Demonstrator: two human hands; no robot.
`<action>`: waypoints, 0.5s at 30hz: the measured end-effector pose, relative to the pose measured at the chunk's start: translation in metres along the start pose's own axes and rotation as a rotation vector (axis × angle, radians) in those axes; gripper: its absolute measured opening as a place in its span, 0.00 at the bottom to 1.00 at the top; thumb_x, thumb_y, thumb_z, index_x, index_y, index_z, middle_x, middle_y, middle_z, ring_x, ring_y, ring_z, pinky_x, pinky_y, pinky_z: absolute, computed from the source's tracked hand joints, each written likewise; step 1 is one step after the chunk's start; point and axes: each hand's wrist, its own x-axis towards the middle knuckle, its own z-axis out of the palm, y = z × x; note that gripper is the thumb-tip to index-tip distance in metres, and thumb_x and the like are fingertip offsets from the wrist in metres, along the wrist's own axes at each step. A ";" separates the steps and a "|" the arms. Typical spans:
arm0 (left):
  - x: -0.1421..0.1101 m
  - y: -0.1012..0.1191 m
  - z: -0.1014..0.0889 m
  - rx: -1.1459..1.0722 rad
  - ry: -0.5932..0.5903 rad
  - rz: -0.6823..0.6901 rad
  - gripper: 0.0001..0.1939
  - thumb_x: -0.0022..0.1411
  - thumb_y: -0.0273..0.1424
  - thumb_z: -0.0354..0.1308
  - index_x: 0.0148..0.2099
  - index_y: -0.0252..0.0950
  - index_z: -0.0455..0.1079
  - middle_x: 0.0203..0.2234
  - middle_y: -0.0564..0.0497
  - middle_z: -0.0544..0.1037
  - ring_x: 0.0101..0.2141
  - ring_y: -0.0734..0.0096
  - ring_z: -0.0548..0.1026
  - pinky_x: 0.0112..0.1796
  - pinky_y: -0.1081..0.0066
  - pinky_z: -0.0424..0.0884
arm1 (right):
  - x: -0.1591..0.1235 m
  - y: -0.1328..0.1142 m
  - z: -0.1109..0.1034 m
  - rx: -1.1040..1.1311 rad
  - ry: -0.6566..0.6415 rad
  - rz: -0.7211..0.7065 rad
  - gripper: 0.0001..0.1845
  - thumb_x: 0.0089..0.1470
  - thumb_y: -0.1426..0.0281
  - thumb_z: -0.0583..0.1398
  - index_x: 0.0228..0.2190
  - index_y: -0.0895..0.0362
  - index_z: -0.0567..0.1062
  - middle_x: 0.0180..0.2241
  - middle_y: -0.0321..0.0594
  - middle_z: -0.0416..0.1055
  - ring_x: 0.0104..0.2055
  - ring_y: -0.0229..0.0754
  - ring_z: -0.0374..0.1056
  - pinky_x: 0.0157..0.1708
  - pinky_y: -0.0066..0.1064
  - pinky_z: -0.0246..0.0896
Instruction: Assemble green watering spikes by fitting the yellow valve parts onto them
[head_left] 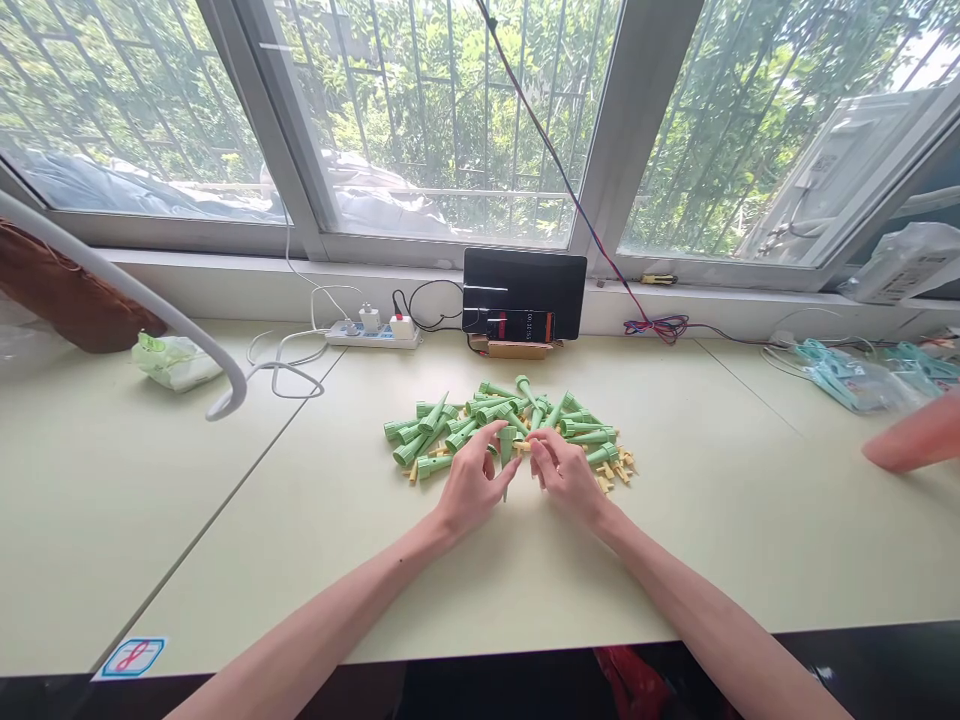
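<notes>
A heap of green cone-shaped plastic spikes (457, 425) lies on the pale table (315, 560), with several small yellow plastic pieces (616, 470) scattered at its right and front. My left hand (471, 482) pinches one green spike (508, 447), held upright with its tip pointing down. My right hand (564, 472) is closed on a small yellow piece (523, 446) right beside the spike's top. Both hands meet at the near edge of the heap.
A dark tablet (523, 290) with a phone (519, 326) leaning on it stands at the window sill. A power strip (373, 333) and white cables lie left of it. Tissues (174, 360), a white curved tube (135, 300), blue packets (855, 380) and another person's arm (915, 440) are around.
</notes>
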 end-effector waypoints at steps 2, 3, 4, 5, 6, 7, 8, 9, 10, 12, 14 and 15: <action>0.000 0.000 0.000 0.010 0.002 0.002 0.22 0.63 0.34 0.58 0.58 0.39 0.62 0.35 0.52 0.72 0.18 0.83 0.61 0.26 0.74 0.67 | 0.000 0.000 0.000 0.003 0.004 0.004 0.15 0.67 0.59 0.49 0.42 0.55 0.68 0.24 0.34 0.68 0.20 0.36 0.63 0.23 0.27 0.59; 0.000 0.000 0.000 0.015 0.004 0.005 0.22 0.63 0.34 0.58 0.58 0.38 0.62 0.35 0.52 0.72 0.18 0.83 0.61 0.26 0.74 0.67 | 0.000 0.000 0.000 0.000 0.002 -0.002 0.14 0.67 0.59 0.50 0.43 0.56 0.68 0.24 0.34 0.68 0.21 0.36 0.63 0.23 0.27 0.60; 0.000 0.000 0.000 0.019 0.005 0.007 0.22 0.63 0.34 0.58 0.58 0.38 0.62 0.35 0.52 0.72 0.18 0.83 0.61 0.26 0.73 0.67 | 0.000 0.000 0.000 -0.004 0.000 -0.011 0.14 0.66 0.59 0.51 0.43 0.56 0.68 0.24 0.34 0.68 0.22 0.37 0.64 0.23 0.27 0.60; 0.000 0.000 0.000 0.022 0.004 0.008 0.23 0.63 0.35 0.58 0.58 0.38 0.62 0.35 0.52 0.72 0.18 0.83 0.61 0.26 0.73 0.67 | 0.000 0.001 0.001 -0.009 -0.002 -0.022 0.13 0.65 0.59 0.52 0.43 0.56 0.67 0.25 0.35 0.68 0.23 0.38 0.65 0.24 0.27 0.60; -0.001 0.000 0.000 0.024 0.003 0.008 0.22 0.63 0.35 0.58 0.59 0.38 0.62 0.35 0.52 0.72 0.18 0.83 0.61 0.26 0.74 0.67 | 0.000 0.002 0.001 -0.013 -0.003 -0.031 0.12 0.65 0.60 0.53 0.42 0.56 0.67 0.26 0.36 0.68 0.25 0.38 0.66 0.24 0.27 0.60; -0.001 0.000 0.001 0.025 0.001 0.007 0.22 0.63 0.35 0.58 0.59 0.38 0.62 0.35 0.52 0.72 0.18 0.83 0.61 0.26 0.74 0.67 | 0.000 0.002 0.001 -0.017 -0.003 -0.037 0.12 0.65 0.60 0.53 0.41 0.56 0.67 0.26 0.36 0.69 0.25 0.39 0.67 0.24 0.28 0.60; -0.001 0.000 0.001 0.024 -0.003 0.007 0.22 0.63 0.35 0.58 0.59 0.38 0.62 0.36 0.52 0.72 0.18 0.83 0.61 0.26 0.74 0.67 | 0.000 0.003 0.002 -0.018 -0.001 -0.041 0.11 0.65 0.61 0.53 0.40 0.56 0.67 0.27 0.36 0.69 0.26 0.39 0.67 0.25 0.28 0.60; -0.001 0.000 0.001 0.021 -0.006 0.006 0.22 0.63 0.34 0.58 0.59 0.38 0.62 0.36 0.51 0.72 0.18 0.83 0.61 0.26 0.74 0.66 | 0.000 0.004 0.002 -0.018 -0.001 -0.042 0.11 0.65 0.61 0.53 0.39 0.55 0.67 0.27 0.37 0.69 0.26 0.39 0.67 0.25 0.28 0.60; -0.001 0.000 0.001 0.017 -0.010 0.007 0.22 0.63 0.34 0.58 0.59 0.38 0.62 0.36 0.51 0.72 0.18 0.83 0.61 0.26 0.74 0.66 | 0.000 0.004 0.002 -0.017 -0.001 -0.042 0.10 0.66 0.61 0.53 0.38 0.55 0.67 0.27 0.36 0.69 0.25 0.38 0.66 0.25 0.28 0.59; -0.001 0.000 0.001 0.009 -0.015 0.008 0.22 0.63 0.34 0.58 0.59 0.38 0.62 0.37 0.51 0.72 0.18 0.83 0.61 0.25 0.74 0.66 | 0.000 0.005 0.002 -0.017 -0.003 -0.041 0.10 0.66 0.62 0.52 0.38 0.55 0.67 0.26 0.36 0.67 0.24 0.38 0.65 0.24 0.28 0.58; -0.002 -0.001 0.002 0.005 -0.018 0.011 0.22 0.63 0.34 0.58 0.58 0.38 0.62 0.37 0.51 0.72 0.19 0.83 0.61 0.25 0.74 0.65 | 0.000 0.006 0.002 -0.023 -0.009 -0.038 0.10 0.66 0.62 0.52 0.37 0.55 0.67 0.25 0.35 0.66 0.23 0.37 0.63 0.24 0.28 0.56; -0.002 -0.002 0.002 0.005 -0.019 0.014 0.22 0.63 0.34 0.58 0.58 0.38 0.62 0.37 0.51 0.72 0.19 0.83 0.61 0.25 0.74 0.65 | 0.000 0.006 0.002 -0.028 -0.013 -0.037 0.11 0.66 0.62 0.51 0.36 0.55 0.67 0.24 0.34 0.65 0.23 0.37 0.62 0.24 0.28 0.55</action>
